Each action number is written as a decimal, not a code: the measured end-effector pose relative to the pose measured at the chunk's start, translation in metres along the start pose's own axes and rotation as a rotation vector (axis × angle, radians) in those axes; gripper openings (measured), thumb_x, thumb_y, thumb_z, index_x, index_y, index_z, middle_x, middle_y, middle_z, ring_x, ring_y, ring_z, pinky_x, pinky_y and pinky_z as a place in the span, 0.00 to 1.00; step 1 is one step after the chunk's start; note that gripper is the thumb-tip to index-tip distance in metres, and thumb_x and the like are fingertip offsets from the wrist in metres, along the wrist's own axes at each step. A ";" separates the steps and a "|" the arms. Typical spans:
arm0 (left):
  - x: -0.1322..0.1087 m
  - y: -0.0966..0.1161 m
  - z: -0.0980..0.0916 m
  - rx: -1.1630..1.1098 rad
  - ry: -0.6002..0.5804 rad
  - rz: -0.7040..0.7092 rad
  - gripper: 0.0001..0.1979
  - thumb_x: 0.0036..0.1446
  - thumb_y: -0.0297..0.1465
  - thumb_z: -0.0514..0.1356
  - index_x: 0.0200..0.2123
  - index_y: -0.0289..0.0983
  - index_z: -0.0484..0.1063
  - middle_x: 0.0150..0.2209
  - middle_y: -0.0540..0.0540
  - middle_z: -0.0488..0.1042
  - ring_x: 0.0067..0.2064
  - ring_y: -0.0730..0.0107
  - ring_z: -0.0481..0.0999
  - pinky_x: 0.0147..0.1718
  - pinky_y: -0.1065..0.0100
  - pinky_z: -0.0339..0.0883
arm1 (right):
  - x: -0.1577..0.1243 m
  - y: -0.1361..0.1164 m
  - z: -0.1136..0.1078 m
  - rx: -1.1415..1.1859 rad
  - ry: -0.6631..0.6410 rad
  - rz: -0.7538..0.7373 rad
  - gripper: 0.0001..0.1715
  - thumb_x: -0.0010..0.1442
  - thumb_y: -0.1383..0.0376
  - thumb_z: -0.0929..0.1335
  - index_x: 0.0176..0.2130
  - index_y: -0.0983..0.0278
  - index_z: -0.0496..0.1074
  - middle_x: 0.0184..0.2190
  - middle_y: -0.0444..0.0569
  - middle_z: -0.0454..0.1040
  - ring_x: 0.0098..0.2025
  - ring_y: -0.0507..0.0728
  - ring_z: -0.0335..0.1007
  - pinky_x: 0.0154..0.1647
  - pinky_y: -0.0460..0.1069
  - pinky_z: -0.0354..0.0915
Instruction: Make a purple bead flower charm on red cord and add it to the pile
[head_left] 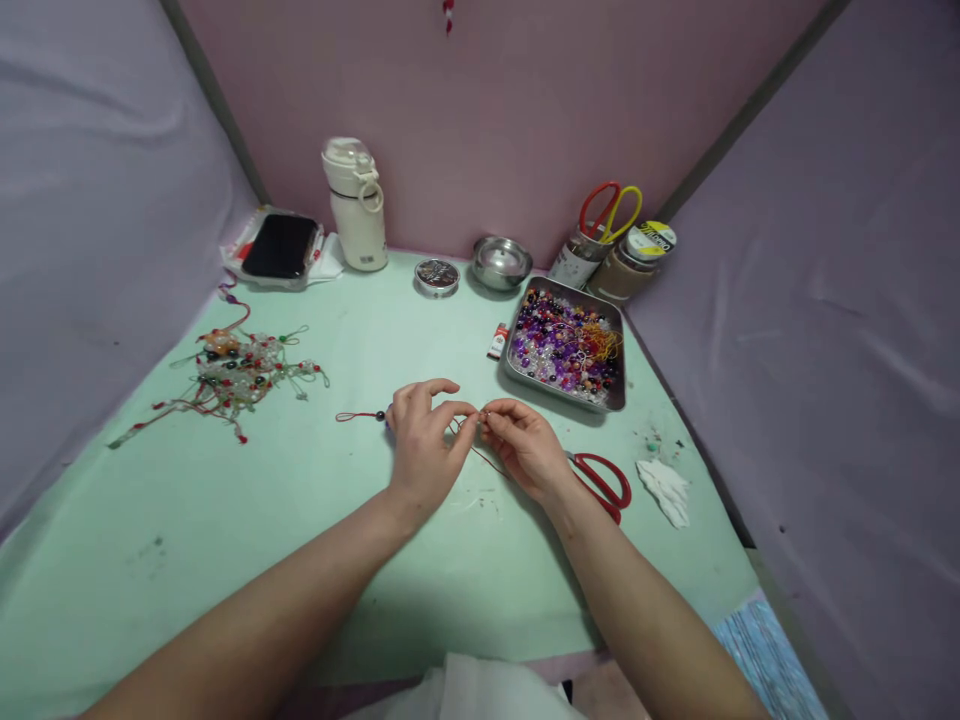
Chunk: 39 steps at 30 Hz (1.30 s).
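Observation:
My left hand and my right hand meet over the middle of the green table. Both pinch a thin red cord between thumb and forefinger, fingertips almost touching. The cord trails left from my left hand with a dark bead on it, and a strand runs under my right hand. A tiny bead seems to sit at the pinch point, too small to make out. A metal tray of mixed beads lies just beyond my right hand.
Red scissors lie by my right wrist, with a crumpled tissue further right. A pile of finished beaded strings sits at left. At the back stand a flask, phone, small tin, steel bowl and jars with scissors.

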<state>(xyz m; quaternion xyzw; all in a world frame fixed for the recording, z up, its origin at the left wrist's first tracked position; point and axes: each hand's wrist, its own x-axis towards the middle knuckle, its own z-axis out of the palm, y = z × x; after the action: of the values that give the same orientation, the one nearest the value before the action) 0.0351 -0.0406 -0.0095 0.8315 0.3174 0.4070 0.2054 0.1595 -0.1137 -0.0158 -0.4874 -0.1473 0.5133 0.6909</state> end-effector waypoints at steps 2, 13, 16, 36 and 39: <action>0.000 0.000 0.000 0.002 0.001 -0.003 0.04 0.58 0.29 0.60 0.32 0.40 0.76 0.44 0.44 0.73 0.49 0.57 0.65 0.49 0.54 0.58 | 0.000 0.001 -0.001 0.002 -0.003 -0.001 0.13 0.43 0.63 0.78 0.31 0.62 0.76 0.28 0.43 0.76 0.31 0.49 0.70 0.38 0.46 0.65; 0.000 0.000 0.000 0.004 -0.016 -0.025 0.04 0.58 0.29 0.61 0.31 0.41 0.76 0.45 0.44 0.73 0.50 0.57 0.65 0.49 0.53 0.58 | 0.002 0.004 -0.003 -0.019 -0.020 0.001 0.14 0.44 0.62 0.78 0.32 0.62 0.76 0.29 0.44 0.77 0.29 0.49 0.68 0.35 0.46 0.64; -0.001 -0.001 0.001 -0.001 -0.020 -0.024 0.04 0.58 0.30 0.61 0.31 0.41 0.76 0.45 0.45 0.72 0.50 0.57 0.64 0.49 0.54 0.58 | 0.001 0.003 -0.002 -0.031 -0.010 0.001 0.14 0.44 0.62 0.78 0.31 0.61 0.76 0.29 0.43 0.77 0.29 0.50 0.68 0.35 0.47 0.65; -0.001 -0.001 0.001 -0.009 -0.034 -0.034 0.04 0.58 0.30 0.61 0.32 0.42 0.77 0.46 0.45 0.72 0.50 0.57 0.64 0.49 0.54 0.58 | 0.000 0.004 -0.001 -0.062 0.015 -0.024 0.15 0.42 0.63 0.78 0.32 0.61 0.75 0.28 0.41 0.72 0.29 0.49 0.64 0.35 0.47 0.63; -0.001 -0.001 0.001 -0.009 -0.039 -0.037 0.04 0.58 0.30 0.61 0.32 0.42 0.76 0.46 0.45 0.72 0.50 0.57 0.64 0.49 0.54 0.57 | 0.000 0.004 -0.001 -0.054 0.010 -0.035 0.15 0.43 0.64 0.78 0.31 0.61 0.74 0.27 0.40 0.71 0.29 0.48 0.64 0.35 0.46 0.62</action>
<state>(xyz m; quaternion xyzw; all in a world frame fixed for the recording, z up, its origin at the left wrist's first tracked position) 0.0346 -0.0404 -0.0113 0.8324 0.3270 0.3882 0.2226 0.1578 -0.1143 -0.0197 -0.5056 -0.1664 0.4945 0.6871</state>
